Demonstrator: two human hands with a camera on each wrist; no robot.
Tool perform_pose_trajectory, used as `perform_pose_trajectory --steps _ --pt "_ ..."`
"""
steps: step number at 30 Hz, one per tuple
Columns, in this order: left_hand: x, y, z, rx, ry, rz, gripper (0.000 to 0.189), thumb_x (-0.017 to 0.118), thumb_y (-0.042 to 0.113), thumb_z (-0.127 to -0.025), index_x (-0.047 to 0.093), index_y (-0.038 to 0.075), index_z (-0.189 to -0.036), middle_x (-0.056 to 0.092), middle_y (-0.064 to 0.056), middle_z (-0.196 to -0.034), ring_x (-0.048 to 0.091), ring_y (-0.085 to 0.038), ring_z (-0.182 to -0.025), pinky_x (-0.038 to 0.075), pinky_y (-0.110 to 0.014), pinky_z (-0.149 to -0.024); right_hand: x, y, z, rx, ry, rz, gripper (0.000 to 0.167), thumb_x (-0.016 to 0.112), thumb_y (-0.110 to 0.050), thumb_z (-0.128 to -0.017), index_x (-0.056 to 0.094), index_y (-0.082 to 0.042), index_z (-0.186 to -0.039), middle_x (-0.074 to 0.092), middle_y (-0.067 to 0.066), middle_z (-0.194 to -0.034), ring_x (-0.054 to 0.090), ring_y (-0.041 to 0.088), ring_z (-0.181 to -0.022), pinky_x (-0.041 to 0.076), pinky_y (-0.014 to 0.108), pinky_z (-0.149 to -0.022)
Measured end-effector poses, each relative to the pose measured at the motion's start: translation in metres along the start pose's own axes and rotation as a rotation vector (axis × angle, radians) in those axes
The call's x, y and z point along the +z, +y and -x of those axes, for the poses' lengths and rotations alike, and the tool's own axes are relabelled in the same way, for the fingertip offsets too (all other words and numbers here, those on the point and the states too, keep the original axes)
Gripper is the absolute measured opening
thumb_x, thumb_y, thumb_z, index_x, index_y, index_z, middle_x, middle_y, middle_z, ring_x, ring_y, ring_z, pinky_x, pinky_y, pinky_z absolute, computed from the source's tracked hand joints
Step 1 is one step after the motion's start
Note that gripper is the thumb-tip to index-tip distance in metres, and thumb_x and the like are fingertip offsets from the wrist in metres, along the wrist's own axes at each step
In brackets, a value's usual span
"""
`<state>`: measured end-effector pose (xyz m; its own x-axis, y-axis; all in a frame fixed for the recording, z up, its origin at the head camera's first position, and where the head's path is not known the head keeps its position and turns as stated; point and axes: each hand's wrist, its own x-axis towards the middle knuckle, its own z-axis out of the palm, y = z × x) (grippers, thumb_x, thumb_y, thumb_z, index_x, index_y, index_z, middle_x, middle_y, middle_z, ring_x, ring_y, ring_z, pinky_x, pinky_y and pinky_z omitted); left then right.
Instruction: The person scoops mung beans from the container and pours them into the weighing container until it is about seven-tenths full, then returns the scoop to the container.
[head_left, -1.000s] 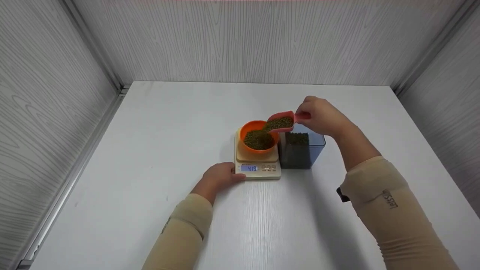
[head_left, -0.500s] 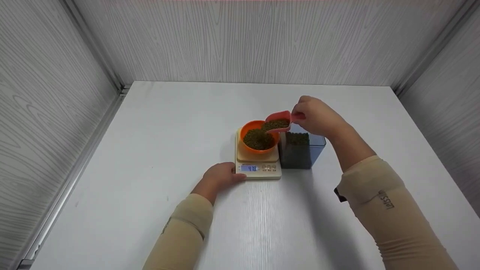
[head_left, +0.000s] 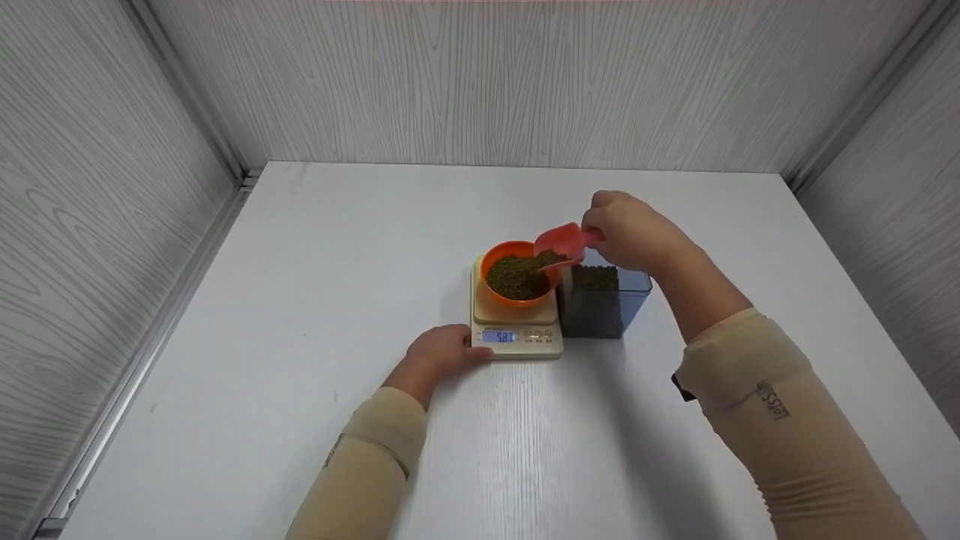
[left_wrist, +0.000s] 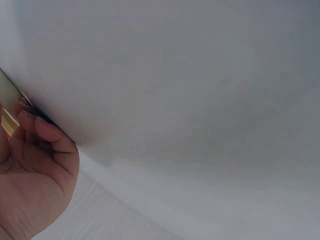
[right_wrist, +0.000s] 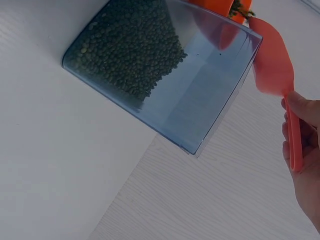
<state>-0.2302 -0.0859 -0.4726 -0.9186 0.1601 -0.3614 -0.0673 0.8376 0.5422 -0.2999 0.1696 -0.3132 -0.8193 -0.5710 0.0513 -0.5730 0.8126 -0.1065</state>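
A pink scoop [head_left: 561, 238] is tipped over an orange bowl [head_left: 517, 303], its handle in the grip of my right hand [head_left: 630, 231]. Green beans, likely mung beans, slide off its lip onto the beans [head_left: 512, 279] heaped in the bowl. Under the bowl is a kitchen scale [head_left: 525, 351] with a lit display [head_left: 498, 337]. My left hand [head_left: 439, 351] holds the scale's front left corner, thumb along the front edge. In the left wrist view, that hand's fingers [left_wrist: 50, 132] curl at the scale's side. The right wrist view shows the scoop [right_wrist: 274, 57] from behind.
A clear bluish container [head_left: 634, 300] stands right beside the scale. More green beans [right_wrist: 132, 50] fill part of it, as the right wrist view shows. White table surface [head_left: 337, 247] surrounds these things, with wood-grain panels [head_left: 487, 82] behind and at both sides.
The scoop has tilted further and moved slightly left; most of its beans have run into the bowl. The scale's displayed number has risen. My left hand has stayed put.
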Motion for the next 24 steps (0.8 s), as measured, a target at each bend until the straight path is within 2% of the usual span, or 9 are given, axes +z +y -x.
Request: perform_pose_trajectory --steps 9,15,19,24 --pt "0.000 0.000 0.000 -0.016 0.001 0.015 0.041 0.062 0.049 -0.080 0.062 0.016 -0.105 0.062 0.000 -0.101 0.054 -0.019 -0.096 0.039 -0.038 -0.094 -0.001 -0.007 0.000 -0.059 0.005 0.109 0.013 0.067 -0.003 -0.079 0.067 -0.005 -0.092 0.054 0.009 -0.088 0.048 0.023 -0.084 0.049 0.036 -0.076" --pt "0.000 0.001 0.000 -0.027 -0.002 0.020 0.041 0.062 0.049 -0.081 0.062 0.016 -0.105 0.062 0.000 -0.103 0.054 -0.020 -0.099 0.038 -0.039 -0.095 -0.001 -0.009 0.000 -0.065 -0.012 0.185 0.018 0.070 -0.004 -0.077 0.066 -0.006 -0.095 0.055 0.009 -0.092 0.049 0.024 -0.087 0.049 0.037 -0.080" --pt "0.000 0.002 0.001 -0.032 -0.004 0.016 0.040 0.061 0.049 -0.081 0.062 0.017 -0.105 0.062 0.000 -0.102 0.054 -0.019 -0.097 0.038 -0.038 -0.094 -0.002 -0.006 0.002 -0.075 0.009 0.166 0.015 0.068 -0.003 -0.078 0.066 -0.006 -0.093 0.054 0.009 -0.089 0.049 0.024 -0.085 0.048 0.037 -0.078" --pt "0.000 0.002 0.002 -0.027 -0.002 0.007 0.040 0.061 0.049 -0.081 0.062 0.017 -0.105 0.062 0.001 -0.101 0.054 -0.018 -0.094 0.039 -0.038 -0.094 -0.009 0.001 0.007 -0.051 0.058 0.081 0.011 0.065 -0.001 -0.080 0.065 -0.005 -0.090 0.052 0.008 -0.085 0.049 0.023 -0.080 0.047 0.037 -0.072"
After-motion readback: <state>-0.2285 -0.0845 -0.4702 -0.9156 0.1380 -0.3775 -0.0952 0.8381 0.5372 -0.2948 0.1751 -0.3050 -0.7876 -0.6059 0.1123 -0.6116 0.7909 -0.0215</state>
